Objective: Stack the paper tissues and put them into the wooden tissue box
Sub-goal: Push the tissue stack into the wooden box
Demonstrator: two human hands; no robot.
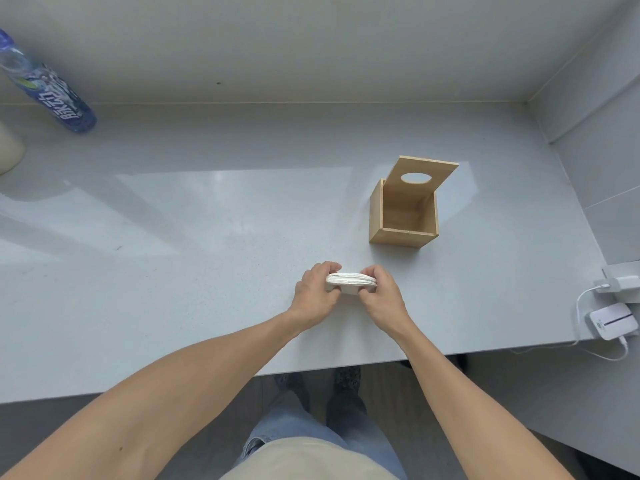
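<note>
A white stack of paper tissues (pixel 350 279) is held just above the grey counter, near its front edge. My left hand (pixel 316 295) grips the stack's left end and my right hand (pixel 381 296) grips its right end, fingers curled over the top. The wooden tissue box (pixel 375 216) stands behind and to the right of the hands, apart from them. Its lid (pixel 423 166), with an oval hole, is tipped up and back, so the inside shows and holds nothing.
A blue plastic bottle (pixel 45 88) lies at the far left by the wall, with a cream object (pixel 8 148) beside it. A white device (pixel 613 320) with cables and a charger (pixel 620 284) sits at the right edge. The counter (pixel 207 237) meets walls behind and to the right.
</note>
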